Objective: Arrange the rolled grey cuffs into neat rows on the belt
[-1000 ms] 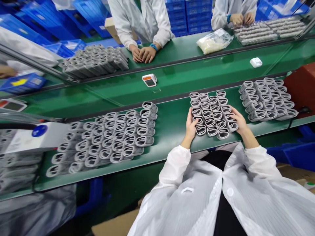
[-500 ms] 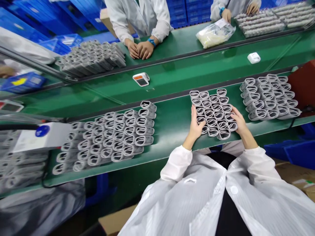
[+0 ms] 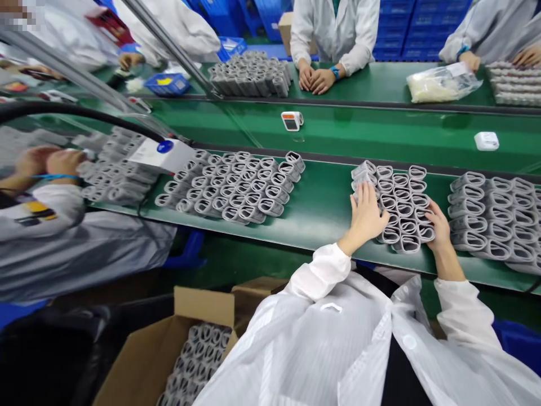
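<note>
A block of several grey rolled fabric cuffs (image 3: 403,208), their open ends facing up, stands on the green bench in front of me. My left hand (image 3: 366,211) grips the block's left side, with its fingers over the left column and the thumb against the near cuffs. Some cuffs under that hand are hidden. My right hand (image 3: 438,224) holds the opposite side, its fingers curled against the right-hand cuffs. The block sits between both hands.
Another group of rolled cuffs (image 3: 499,217) is close on the right, and a larger group (image 3: 236,183) is to the left. A white box (image 3: 163,153) lies beside it. An open carton (image 3: 139,358) of cuffs is below. Co-workers' hands (image 3: 316,79) rest across the bench.
My view has turned left, bringing the carton and a left-hand neighbour's hands into sight. My left hand has shifted from the block's side up over its left column. My right hand stays on the right side.
</note>
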Demonstrator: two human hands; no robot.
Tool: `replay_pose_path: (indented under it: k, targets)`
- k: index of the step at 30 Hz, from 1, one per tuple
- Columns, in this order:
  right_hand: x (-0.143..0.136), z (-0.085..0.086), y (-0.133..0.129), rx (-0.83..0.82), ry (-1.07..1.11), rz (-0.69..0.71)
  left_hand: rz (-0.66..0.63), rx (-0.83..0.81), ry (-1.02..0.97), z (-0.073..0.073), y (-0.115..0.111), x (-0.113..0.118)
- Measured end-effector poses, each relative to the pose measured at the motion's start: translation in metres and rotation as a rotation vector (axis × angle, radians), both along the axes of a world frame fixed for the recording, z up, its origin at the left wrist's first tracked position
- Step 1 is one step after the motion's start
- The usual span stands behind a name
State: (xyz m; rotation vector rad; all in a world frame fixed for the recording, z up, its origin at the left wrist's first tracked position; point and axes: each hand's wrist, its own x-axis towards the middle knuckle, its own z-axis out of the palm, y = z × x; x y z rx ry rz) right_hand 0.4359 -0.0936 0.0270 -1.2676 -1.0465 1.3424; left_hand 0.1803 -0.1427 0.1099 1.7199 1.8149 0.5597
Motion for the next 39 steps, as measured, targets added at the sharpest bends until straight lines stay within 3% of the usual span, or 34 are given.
replay_pose_path:
  k: [6,13,17,22,27,31,39]
  targets:
    - [-0.004,-0.005,-0.003,0.017,0.011,-0.011,-0.033,0.035,0.064,-0.008,-0.006,0.01]
    - [-0.005,-0.001,-0.004,-0.026,0.049,0.013,-0.057,0.058,0.104,-0.008,-0.013,0.004]
    - [-0.008,0.0,-0.003,-0.016,0.03,0.0,-0.089,0.079,0.093,-0.013,-0.01,-0.011]
    - [-0.025,-0.003,-0.01,0.081,-0.064,-0.03,-0.139,0.063,0.184,-0.016,0.0,-0.046]
    - [-0.032,0.004,-0.018,0.049,-0.019,-0.077,-0.04,0.074,0.205,-0.017,0.011,-0.077]
    - [-0.024,0.012,-0.015,0.001,-0.002,-0.112,0.058,0.048,0.279,-0.015,0.018,-0.083]
    - [-0.026,0.01,-0.01,-0.052,0.053,-0.139,0.055,0.198,0.371,-0.002,0.027,-0.09]
